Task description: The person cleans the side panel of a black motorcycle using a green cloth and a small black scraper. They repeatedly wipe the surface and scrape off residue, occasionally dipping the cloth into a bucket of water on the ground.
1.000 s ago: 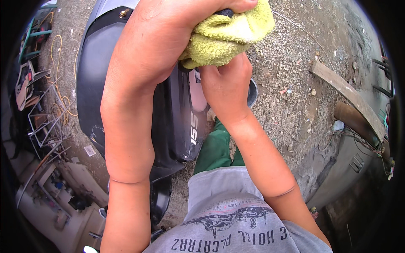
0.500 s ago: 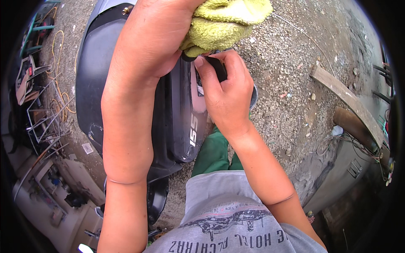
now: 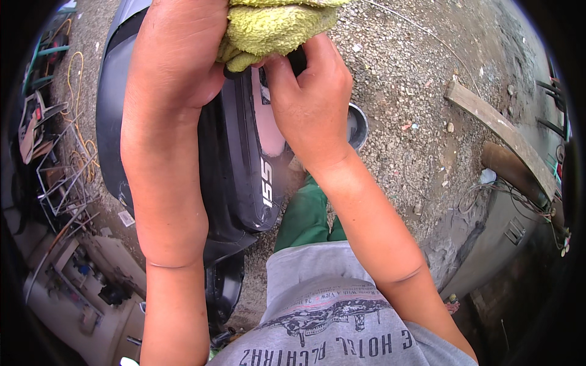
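At the top, my left hand (image 3: 177, 49) is closed around a yellow-green terry cloth (image 3: 274, 30); its fingertips are hidden. My right hand (image 3: 311, 104) comes up against the cloth's lower side, thumb and forefinger closed on a black piece (image 3: 297, 61). Most of that piece is covered by cloth and fingers, so its kind cannot be told. A dark rounded end (image 3: 233, 74) shows under the cloth beside my left hand. Below both hands lies the dark scooter (image 3: 235, 152), its side panel (image 3: 267, 128) carrying a dull pinkish patch and white lettering.
A round bucket (image 3: 358, 125) stands on the gravel (image 3: 397, 122), partly behind my right hand. To the right lies a wooden plank (image 3: 500, 134) near tangled wires. Metal frames (image 3: 58, 183) and a yellow cord (image 3: 79, 91) clutter the left side.
Both hands and the cloth have shifted left and upward in the picture. More of the bucket and the pinkish patch shows. The black piece is more hidden.
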The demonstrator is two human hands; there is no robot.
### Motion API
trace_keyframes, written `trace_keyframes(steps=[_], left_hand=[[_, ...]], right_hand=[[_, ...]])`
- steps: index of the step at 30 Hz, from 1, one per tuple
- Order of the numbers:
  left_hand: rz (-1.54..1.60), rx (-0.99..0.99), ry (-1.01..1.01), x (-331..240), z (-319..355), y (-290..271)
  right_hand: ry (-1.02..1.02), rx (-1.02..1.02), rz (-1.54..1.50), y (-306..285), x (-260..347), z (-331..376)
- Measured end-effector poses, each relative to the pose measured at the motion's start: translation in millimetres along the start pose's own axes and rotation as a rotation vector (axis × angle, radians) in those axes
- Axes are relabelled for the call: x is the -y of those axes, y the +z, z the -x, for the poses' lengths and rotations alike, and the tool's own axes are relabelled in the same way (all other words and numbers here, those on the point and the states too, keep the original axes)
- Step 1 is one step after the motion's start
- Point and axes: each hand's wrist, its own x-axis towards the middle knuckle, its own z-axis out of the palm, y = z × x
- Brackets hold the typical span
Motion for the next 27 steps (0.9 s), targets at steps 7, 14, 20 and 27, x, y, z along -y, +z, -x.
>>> trace_keyframes(steps=[7, 14, 20, 27], left_hand=[[-0.055, -0.035, 0.008, -2, 3, 5], [-0.047, -0.001, -0.019, 2, 2, 2], [-0.057, 0.111, 0.086, 14, -10, -24], [-0.049, -0.010, 0.134, 20, -13, -25]], right_hand=[[-0.099, -0.008, -0.013, 4, -5, -3], [-0.030, 0.025, -0.004, -7, 5, 20], [-0.012, 0.014, -0.021, -2, 1, 8], [-0.082, 0.035, -0.006, -6, -5, -2]])
